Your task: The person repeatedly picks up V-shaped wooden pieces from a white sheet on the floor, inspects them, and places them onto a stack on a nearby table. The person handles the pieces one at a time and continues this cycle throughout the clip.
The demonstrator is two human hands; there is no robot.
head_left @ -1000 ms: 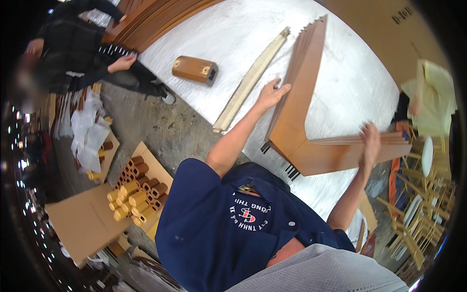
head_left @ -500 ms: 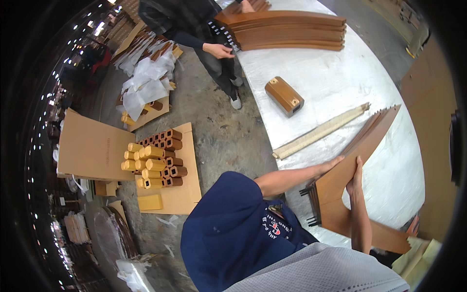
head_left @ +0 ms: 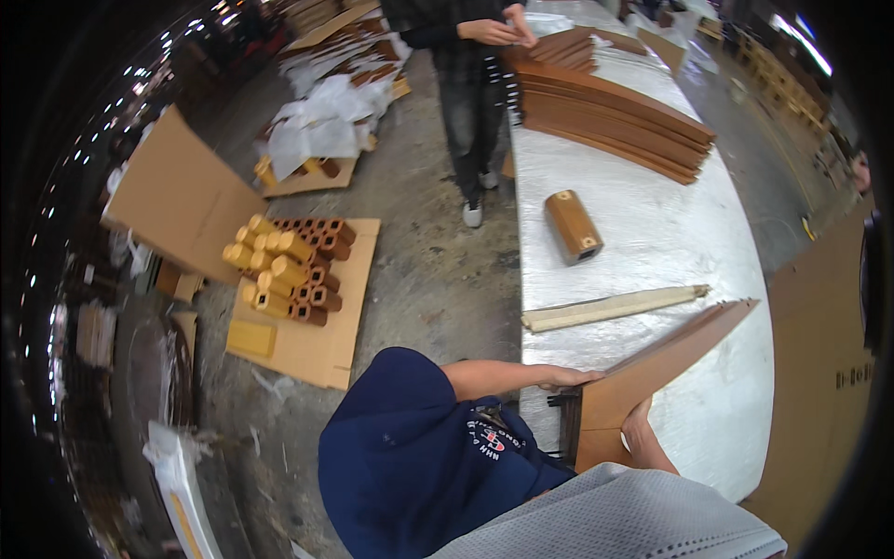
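Both of my hands are closed on the edges of a stack of angled brown wooden panels (head_left: 619, 401) at the near part of the table. My left hand (head_left: 570, 376) grips the far left edge, its fingers partly hidden by the wood. On the inner right edge is my right hand (head_left: 639, 430), with fingers wrapped round it. Dark pins stick out of the stack's left side. The stack's near end is hidden behind white mesh fabric (head_left: 615, 517). A long padded cream strip (head_left: 615, 309) lies just beyond the stack, and past it a brown wooden block (head_left: 574, 226).
A co-worker (head_left: 466, 102) stands at the far end, beside stacked curved brown boards (head_left: 605, 116) on the silvery table (head_left: 670, 242). On the floor at left, several yellow and brown blocks (head_left: 289, 265) stand on cardboard (head_left: 349, 326). A large cardboard sheet (head_left: 819, 326) rises at right.
My view has swung, shifting the scene. My hands, still on the panels, appear lower and further left. The co-worker has brought both hands together above the far boards.
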